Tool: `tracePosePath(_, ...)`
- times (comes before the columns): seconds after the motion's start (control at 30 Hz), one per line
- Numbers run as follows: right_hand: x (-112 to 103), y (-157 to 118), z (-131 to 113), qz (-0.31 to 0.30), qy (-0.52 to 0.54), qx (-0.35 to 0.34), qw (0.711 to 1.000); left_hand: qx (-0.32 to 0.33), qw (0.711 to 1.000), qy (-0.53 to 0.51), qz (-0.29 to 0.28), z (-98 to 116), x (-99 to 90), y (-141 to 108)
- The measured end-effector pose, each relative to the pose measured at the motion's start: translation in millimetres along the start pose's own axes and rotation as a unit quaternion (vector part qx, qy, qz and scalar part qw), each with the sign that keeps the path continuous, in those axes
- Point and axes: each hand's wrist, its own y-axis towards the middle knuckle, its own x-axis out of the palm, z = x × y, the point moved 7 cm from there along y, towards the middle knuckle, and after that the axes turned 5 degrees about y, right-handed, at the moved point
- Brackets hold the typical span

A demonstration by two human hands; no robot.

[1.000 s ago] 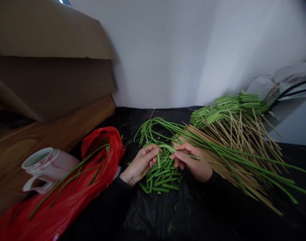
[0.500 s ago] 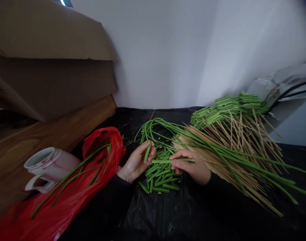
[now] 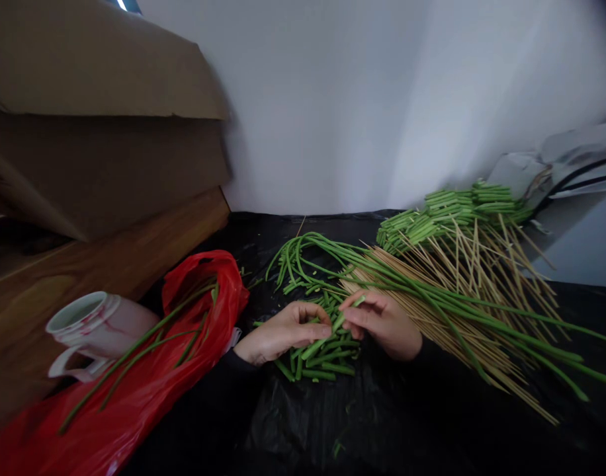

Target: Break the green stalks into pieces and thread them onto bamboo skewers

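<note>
Judged light and snappable, the stem [image 3: 339, 322] is suitably pinched mid-length by the right hand [image 3: 389, 327], the left hand [image 3: 286, 332] curled, contents unclear.

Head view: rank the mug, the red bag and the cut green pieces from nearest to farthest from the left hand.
From the left hand:
1. Cut green pieces, right beside and below it.
2. Red bag, to its left.
3. Mug, farther left.
</note>
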Motion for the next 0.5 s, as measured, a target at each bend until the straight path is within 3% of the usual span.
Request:
tracePosePath(0.3,-5.3,1.2,-4.4,0.021,0.003,-0.008,1.000,-0.010,0.999,0.033,0.003,-4.0,1.0,-0.3)
tracePosePath(0.5,-14.3,2.1,-5.0,0.056,0.019,-0.021,0.998,0.039,0.999,0.012,0.033,-1.7,-4.1,5.1)
